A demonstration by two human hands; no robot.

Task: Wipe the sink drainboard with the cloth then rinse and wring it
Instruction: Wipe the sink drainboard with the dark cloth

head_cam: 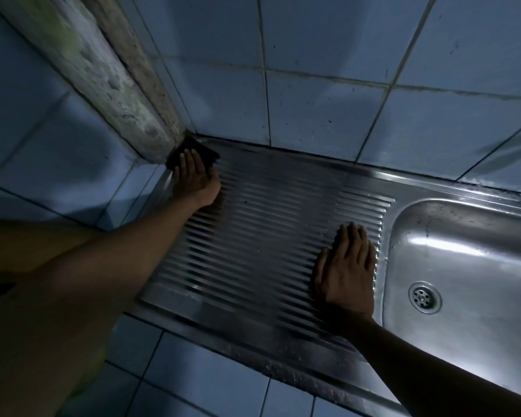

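Note:
The ribbed steel drainboard [262, 224] runs from the far left corner to the sink basin [463, 257] on the right. A dark cloth [206, 152] lies flat in the drainboard's far left corner, against the wall. My left hand [194, 176] presses on it with straight fingers, covering much of it. My right hand [348, 266] rests flat, palm down, on the ribs near the basin's left edge and holds nothing.
Blue wall tiles [322, 109] rise behind the drainboard, and a rough concrete strip [112, 73] runs down into the corner. The basin has a round drain [424, 297]. Tiled counter [205, 377] borders the sink's front edge. No tap is in view.

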